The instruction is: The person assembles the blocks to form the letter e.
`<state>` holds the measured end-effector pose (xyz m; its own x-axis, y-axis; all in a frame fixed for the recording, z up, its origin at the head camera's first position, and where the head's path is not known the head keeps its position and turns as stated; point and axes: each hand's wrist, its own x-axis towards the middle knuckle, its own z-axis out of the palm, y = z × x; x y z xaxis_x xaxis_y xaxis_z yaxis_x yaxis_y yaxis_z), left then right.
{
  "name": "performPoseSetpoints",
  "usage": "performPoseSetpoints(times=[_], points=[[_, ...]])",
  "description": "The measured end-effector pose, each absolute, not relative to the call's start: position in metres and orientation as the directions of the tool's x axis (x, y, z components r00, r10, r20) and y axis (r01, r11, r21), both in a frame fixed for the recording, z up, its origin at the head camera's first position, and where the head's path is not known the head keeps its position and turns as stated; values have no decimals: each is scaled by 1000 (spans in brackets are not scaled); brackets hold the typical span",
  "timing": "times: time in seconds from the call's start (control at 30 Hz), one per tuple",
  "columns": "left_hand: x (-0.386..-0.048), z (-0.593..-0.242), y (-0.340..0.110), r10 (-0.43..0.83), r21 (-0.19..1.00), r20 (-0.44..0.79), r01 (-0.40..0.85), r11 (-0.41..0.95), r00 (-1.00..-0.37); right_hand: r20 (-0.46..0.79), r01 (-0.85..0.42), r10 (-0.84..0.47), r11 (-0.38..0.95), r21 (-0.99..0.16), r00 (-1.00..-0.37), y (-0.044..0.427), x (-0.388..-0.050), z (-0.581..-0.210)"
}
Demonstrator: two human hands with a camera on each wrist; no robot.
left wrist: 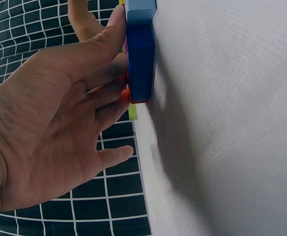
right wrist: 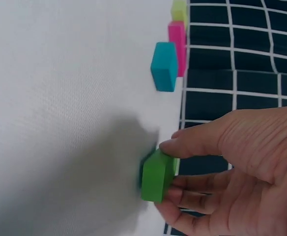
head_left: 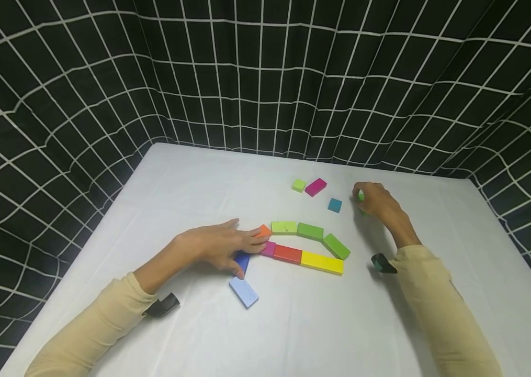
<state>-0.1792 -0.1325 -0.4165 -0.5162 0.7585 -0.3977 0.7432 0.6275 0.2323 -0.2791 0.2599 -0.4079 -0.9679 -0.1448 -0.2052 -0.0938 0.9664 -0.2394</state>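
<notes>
My left hand (head_left: pixel 220 245) rests over the left end of a block outline, its fingers extended and touching the orange block (head_left: pixel 263 231) and the magenta block (head_left: pixel 269 249). The thumb lies by the dark blue block (left wrist: pixel 141 64), close to the light blue block (head_left: pixel 244 291). At the back right, my right hand (head_left: pixel 378 200) pinches a green block (right wrist: pixel 156 177) between thumb and fingers, at the tabletop. The outline also has a red block (head_left: pixel 287 254), a yellow block (head_left: pixel 323 263), a lime block (head_left: pixel 284 228) and two green blocks (head_left: pixel 310 231).
Behind the outline lie a teal block (head_left: pixel 335 204), a pink block (head_left: pixel 316 187) and a small lime block (head_left: pixel 298 185). A white cloth covers the table (head_left: pixel 190 183). Black gridded curtains (head_left: pixel 265 78) stand around its back and sides.
</notes>
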Motion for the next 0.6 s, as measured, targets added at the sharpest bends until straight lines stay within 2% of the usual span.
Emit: performPoseSetpoints(times=[0.6], points=[[-178,-415,-133,752,246,-403,730,637,-521,-68,-209,-248,914,-349,-966,218,-206,-366]])
